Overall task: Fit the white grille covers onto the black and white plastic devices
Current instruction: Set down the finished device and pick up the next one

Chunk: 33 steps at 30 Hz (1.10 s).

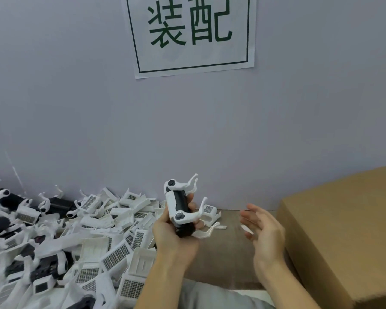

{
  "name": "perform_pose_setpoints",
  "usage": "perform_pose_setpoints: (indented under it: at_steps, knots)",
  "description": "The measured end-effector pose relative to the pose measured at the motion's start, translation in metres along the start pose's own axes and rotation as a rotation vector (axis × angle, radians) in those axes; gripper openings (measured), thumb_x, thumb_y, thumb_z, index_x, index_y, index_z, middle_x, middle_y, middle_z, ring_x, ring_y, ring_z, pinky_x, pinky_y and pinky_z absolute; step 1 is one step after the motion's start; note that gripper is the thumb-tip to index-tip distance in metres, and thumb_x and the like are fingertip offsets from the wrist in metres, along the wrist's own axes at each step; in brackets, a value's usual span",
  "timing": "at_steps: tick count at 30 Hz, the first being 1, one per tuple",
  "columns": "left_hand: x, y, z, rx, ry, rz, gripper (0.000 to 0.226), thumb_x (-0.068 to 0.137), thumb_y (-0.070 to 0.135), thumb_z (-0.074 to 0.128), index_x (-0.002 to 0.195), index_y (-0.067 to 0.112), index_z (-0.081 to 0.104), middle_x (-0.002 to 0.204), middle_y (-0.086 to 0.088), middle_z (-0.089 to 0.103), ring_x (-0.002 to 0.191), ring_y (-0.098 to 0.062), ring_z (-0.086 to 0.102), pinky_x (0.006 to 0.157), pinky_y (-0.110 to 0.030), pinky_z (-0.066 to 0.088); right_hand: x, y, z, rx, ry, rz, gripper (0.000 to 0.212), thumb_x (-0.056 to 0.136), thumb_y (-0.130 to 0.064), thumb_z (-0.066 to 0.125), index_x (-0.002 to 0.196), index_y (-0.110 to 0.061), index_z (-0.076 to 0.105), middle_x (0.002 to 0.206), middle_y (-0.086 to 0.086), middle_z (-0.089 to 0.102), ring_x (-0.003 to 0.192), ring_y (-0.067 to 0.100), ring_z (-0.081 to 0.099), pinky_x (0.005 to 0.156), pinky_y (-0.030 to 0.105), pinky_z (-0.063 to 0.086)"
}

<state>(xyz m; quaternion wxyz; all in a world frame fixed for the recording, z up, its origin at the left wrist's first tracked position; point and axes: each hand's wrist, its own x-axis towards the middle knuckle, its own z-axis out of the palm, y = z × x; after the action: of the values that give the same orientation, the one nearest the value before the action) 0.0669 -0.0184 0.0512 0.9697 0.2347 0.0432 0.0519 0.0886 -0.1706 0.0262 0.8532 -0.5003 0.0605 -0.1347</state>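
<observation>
A closed cardboard box [343, 230] stands at the right on the brown table [223, 253]. A heap of white grille covers [112, 241] and devices fills the left. The left hand [174, 233] grips a black and white device [179, 208] above the table, its long axis upright, white arms pointing right. The right hand [263, 230] hovers just beside it, fingers straight and spread, holding nothing.

A brown table [227, 259] against the wall carries a heap of white grille covers [112, 248] and black and white devices [54, 205] spreading toward nine o'clock, with a cardboard box [343, 230] at three o'clock.
</observation>
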Motion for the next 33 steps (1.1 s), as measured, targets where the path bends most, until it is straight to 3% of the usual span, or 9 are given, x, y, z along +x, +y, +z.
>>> perform_pose_setpoints:
  at_steps: [7, 10, 13, 17, 19, 22, 27, 30, 33]
  knots:
    - [0.008, -0.005, 0.003, 0.533, 0.135, 0.157, 0.028, 0.091, 0.032, 0.069, 0.103, 0.007, 0.071, 0.09, -0.013, 0.073, 0.079, -0.03, 0.071, 0.063, -0.042, 0.057, -0.011, 0.001, 0.003, -0.384, -0.062, -0.344, 0.027, 0.094, -0.001, 0.054, 0.099, -0.025, 0.067, 0.091, -0.002, 0.068, 0.084, 0.009, 0.063, 0.069, 0.017, 0.046]
    - [0.009, -0.015, 0.007, 0.984, 0.314, 0.427, 0.03, 0.079, 0.038, 0.082, 0.094, 0.017, 0.068, 0.088, -0.004, 0.076, 0.082, -0.019, 0.073, 0.079, -0.044, 0.059, -0.018, 0.005, 0.01, -0.618, -0.322, -0.431, 0.025, 0.095, -0.012, 0.059, 0.102, -0.037, 0.063, 0.099, -0.014, 0.068, 0.092, -0.001, 0.062, 0.075, 0.013, 0.049]
    - [-0.001, -0.02, 0.021, 1.188, 0.197, 0.543, 0.03, 0.086, 0.053, 0.069, 0.093, 0.024, 0.073, 0.078, 0.006, 0.075, 0.074, -0.006, 0.072, 0.074, -0.03, 0.059, -0.026, 0.01, 0.017, -0.696, -0.553, -0.391, 0.022, 0.092, -0.031, 0.062, 0.109, -0.044, 0.059, 0.101, -0.025, 0.068, 0.095, -0.005, 0.063, 0.075, 0.011, 0.049]
    - [-0.008, -0.019, 0.037, 1.382, 0.012, 0.455, 0.059, 0.099, 0.049, 0.047, 0.069, 0.002, 0.064, 0.055, 0.003, 0.063, 0.053, -0.015, 0.06, 0.056, -0.029, 0.048, -0.024, 0.001, 0.018, -0.474, -0.493, -0.094, 0.014, 0.092, -0.041, 0.064, 0.102, -0.032, 0.065, 0.091, -0.013, 0.075, 0.086, 0.004, 0.071, 0.066, 0.016, 0.054]
    - [-0.011, -0.018, 0.042, 1.447, -0.016, 0.44, 0.057, 0.101, 0.042, 0.046, 0.074, -0.006, 0.064, 0.065, -0.013, 0.067, 0.063, -0.032, 0.062, 0.064, -0.039, 0.051, -0.016, -0.011, 0.015, -0.435, -0.442, 0.133, 0.021, 0.094, -0.04, 0.061, 0.105, -0.024, 0.068, 0.088, -0.004, 0.077, 0.081, 0.014, 0.074, 0.067, 0.029, 0.057]
    - [-0.013, -0.008, 0.043, 1.462, 0.138, 0.554, 0.044, 0.1, 0.03, 0.048, 0.075, 0.005, 0.073, 0.069, -0.005, 0.074, 0.072, -0.02, 0.068, 0.077, -0.044, 0.054, -0.009, -0.046, -0.002, -0.576, -0.534, 0.369, 0.033, 0.091, -0.036, 0.06, 0.101, -0.007, 0.071, 0.084, 0.011, 0.077, 0.071, 0.024, 0.072, 0.063, 0.032, 0.057]
    - [-0.014, 0.012, 0.038, 1.305, 0.263, 0.586, 0.031, 0.098, 0.02, 0.049, 0.078, 0.014, 0.072, 0.07, 0.001, 0.074, 0.078, -0.024, 0.068, 0.067, -0.036, 0.048, 0.005, -0.127, -0.028, -0.332, -0.335, 0.002, 0.05, 0.097, -0.038, 0.058, 0.067, 0.001, 0.063, 0.06, 0.006, 0.06, 0.066, 0.03, 0.07, 0.057, 0.026, 0.053]
    - [-0.015, 0.007, 0.037, 1.298, 0.26, 0.54, 0.032, 0.099, 0.02, 0.048, 0.079, 0.014, 0.072, 0.073, 0.001, 0.074, 0.079, -0.025, 0.068, 0.066, -0.036, 0.047, 0.019, -0.18, -0.057, 0.307, -0.088, -0.269, 0.06, 0.101, -0.058, 0.037, 0.134, -0.012, 0.06, 0.119, 0.002, 0.07, 0.108, 0.026, 0.065, 0.104, 0.042, 0.045]
    - [-0.015, 0.001, 0.039, 1.397, 0.243, 0.5, 0.032, 0.099, 0.02, 0.049, 0.078, 0.014, 0.072, 0.078, 0.0, 0.073, 0.083, -0.024, 0.067, 0.081, -0.043, 0.052, 0.033, -0.19, -0.083, 0.365, 0.132, -0.23, 0.063, 0.102, -0.055, 0.033, 0.155, -0.021, 0.031, 0.161, 0.008, 0.031, 0.148, 0.031, 0.029, 0.118, 0.045, 0.024]
